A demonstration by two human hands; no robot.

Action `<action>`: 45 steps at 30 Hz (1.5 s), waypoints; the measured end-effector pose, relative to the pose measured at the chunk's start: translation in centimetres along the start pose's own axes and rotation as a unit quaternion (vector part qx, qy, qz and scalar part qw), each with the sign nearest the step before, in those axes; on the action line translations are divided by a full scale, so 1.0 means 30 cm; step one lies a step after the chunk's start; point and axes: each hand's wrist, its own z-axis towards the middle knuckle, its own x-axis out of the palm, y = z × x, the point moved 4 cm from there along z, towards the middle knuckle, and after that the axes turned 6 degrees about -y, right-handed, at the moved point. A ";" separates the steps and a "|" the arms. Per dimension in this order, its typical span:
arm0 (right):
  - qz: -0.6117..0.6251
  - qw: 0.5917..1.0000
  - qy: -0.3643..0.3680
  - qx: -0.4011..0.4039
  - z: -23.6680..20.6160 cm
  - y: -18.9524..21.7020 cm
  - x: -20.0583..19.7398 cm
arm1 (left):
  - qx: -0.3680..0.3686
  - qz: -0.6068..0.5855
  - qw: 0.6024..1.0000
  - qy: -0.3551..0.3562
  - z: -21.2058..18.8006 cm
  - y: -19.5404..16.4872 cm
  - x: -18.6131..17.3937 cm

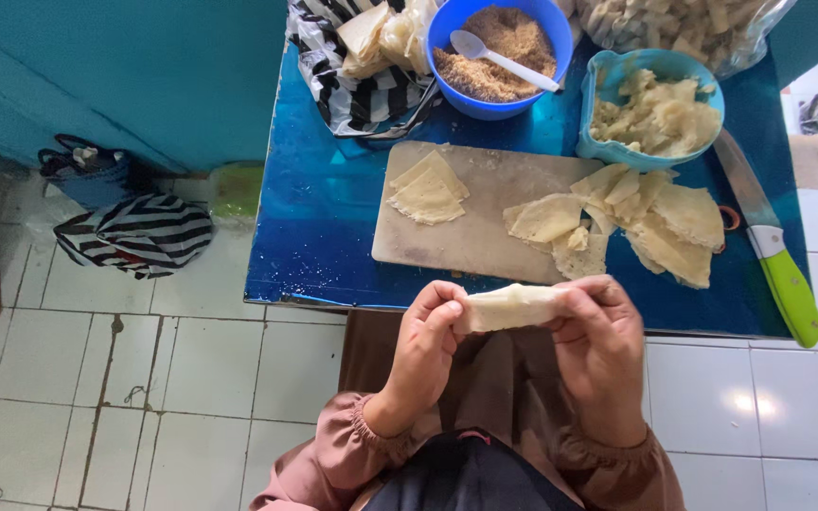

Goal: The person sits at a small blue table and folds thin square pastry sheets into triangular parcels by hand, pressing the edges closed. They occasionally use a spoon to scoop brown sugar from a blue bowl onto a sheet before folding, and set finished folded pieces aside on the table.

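1. From my head camera, I hold a pale rolled dough wrapper (508,307) in front of me, just below the edge of the shiny blue table (324,237).
2. My left hand (425,355) pinches the roll's left end with fingers closed on it.
3. My right hand (600,350) wraps snugly around its right end.
4. On the table lies a light wooden cutting board (471,237) with flat thin dough sheets (428,189).
5. Behind it stands a round blue bowl of brown crumbs (499,52) with a white plastic spoon (499,54).
6. A green-handled knife (778,260) lies at the right.
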 end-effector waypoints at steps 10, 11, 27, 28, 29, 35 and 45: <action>-0.329 0.864 -0.141 -0.353 0.051 0.230 -0.127 | 0.014 0.022 1.000 -0.014 -0.005 -0.093 0.045; -0.401 0.817 -0.164 -0.379 0.071 0.251 -0.128 | 0.025 0.043 0.999 -0.015 0.009 -0.104 0.046; -0.674 0.610 0.219 -0.355 0.236 0.241 0.255 | 0.165 0.482 0.859 -0.049 0.189 -0.379 0.169; -0.681 0.602 0.241 -0.341 0.264 0.207 0.272 | 0.182 0.481 0.857 -0.044 0.196 -0.385 0.176; -0.687 0.591 0.264 -0.330 0.284 0.185 0.279 | 0.187 0.481 0.855 -0.042 0.203 -0.391 0.178; -0.723 0.623 0.204 -0.216 0.356 0.207 0.175 | 0.214 0.560 0.790 -0.127 0.207 -0.509 0.090; -0.098 0.994 0.013 0.055 0.313 0.227 0.060 | 0.477 0.685 0.520 -0.180 0.170 -0.570 0.154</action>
